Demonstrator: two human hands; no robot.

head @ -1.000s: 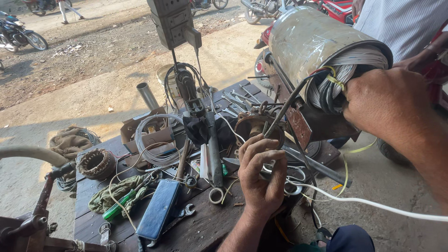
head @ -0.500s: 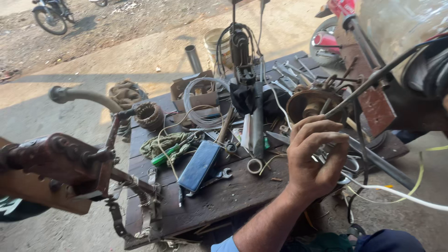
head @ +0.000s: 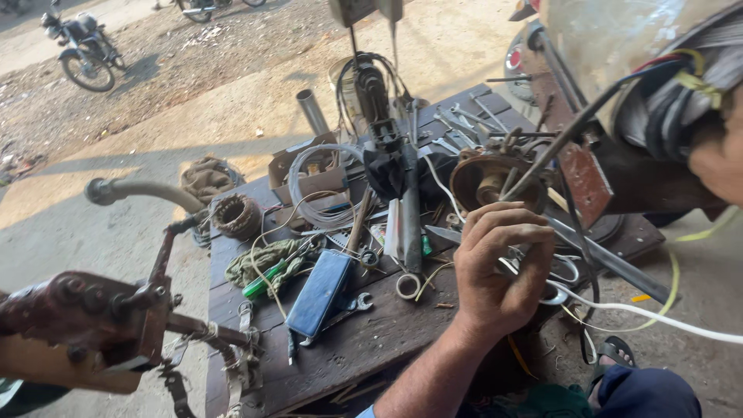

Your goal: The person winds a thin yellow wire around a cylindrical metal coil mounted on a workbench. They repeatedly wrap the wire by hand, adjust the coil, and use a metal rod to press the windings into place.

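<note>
My left hand (head: 495, 275) hovers over the right part of a cluttered wooden bench (head: 348, 356). Its fingers are curled, and the end of a white cable (head: 658, 316) appears to be in them; the cable trails off to the right. Just beyond the fingers stands a rusty round motor part (head: 484, 179). Only a slice of my right hand (head: 720, 159) shows at the right edge. It rests against the wire windings (head: 681, 97) of a large metal motor housing (head: 611, 39); its fingers are hidden.
On the bench lie a blue flat case (head: 319, 290), a green-handled screwdriver (head: 263, 279), spanners, a coil of grey wire (head: 321, 186) and a small stator (head: 236, 215). A rusty clamp with a curved handle (head: 93, 317) stands at the left. A motorcycle (head: 81, 50) is parked far back.
The view has swung left and closer to the bench, bringing the rusty clamp in. My left hand stays curled over the bench's right side; my right hand has slid to the frame's edge.
</note>
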